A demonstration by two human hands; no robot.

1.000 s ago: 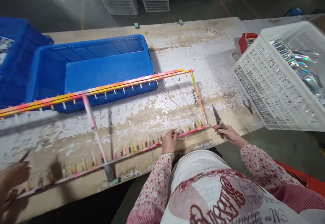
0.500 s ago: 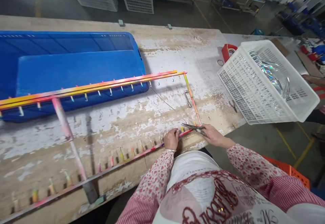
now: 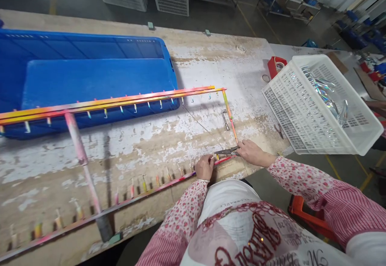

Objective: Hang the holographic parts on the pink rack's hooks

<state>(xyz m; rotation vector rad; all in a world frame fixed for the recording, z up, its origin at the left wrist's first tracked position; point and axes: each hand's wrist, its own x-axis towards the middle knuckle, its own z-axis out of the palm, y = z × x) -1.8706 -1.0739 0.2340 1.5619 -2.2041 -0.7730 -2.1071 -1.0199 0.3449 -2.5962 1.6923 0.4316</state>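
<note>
My right hand (image 3: 253, 152) is wrapped around long-nose pliers (image 3: 225, 151), whose jaws point left, just above the near bar of a paint-splashed metal rack (image 3: 144, 197). To the left of the jaws, my left hand (image 3: 205, 167) is closed at the same bar with its fingertips pinched; what they hold is too small to make out. Several short coloured pegs (image 3: 144, 185) stand up along the near bar. Small hooks (image 3: 135, 107) hang from the rack's far rail, which is streaked yellow, orange and pink.
Under the far rail stands a large blue bin (image 3: 99, 79). A white basket (image 3: 282, 113) with shiny clear pieces is at the right, with another pair of pliers (image 3: 279, 130) beside it. An L-shaped wrench (image 3: 225, 120), a tape roll (image 3: 241, 49) and a red box (image 3: 276, 66) lie on the table.
My right hand and the pliers have shifted slightly, and the jaws now lie flatter, nearer my left fingertips. My left hand stays at the near bar. The whole view has shifted a little.
</note>
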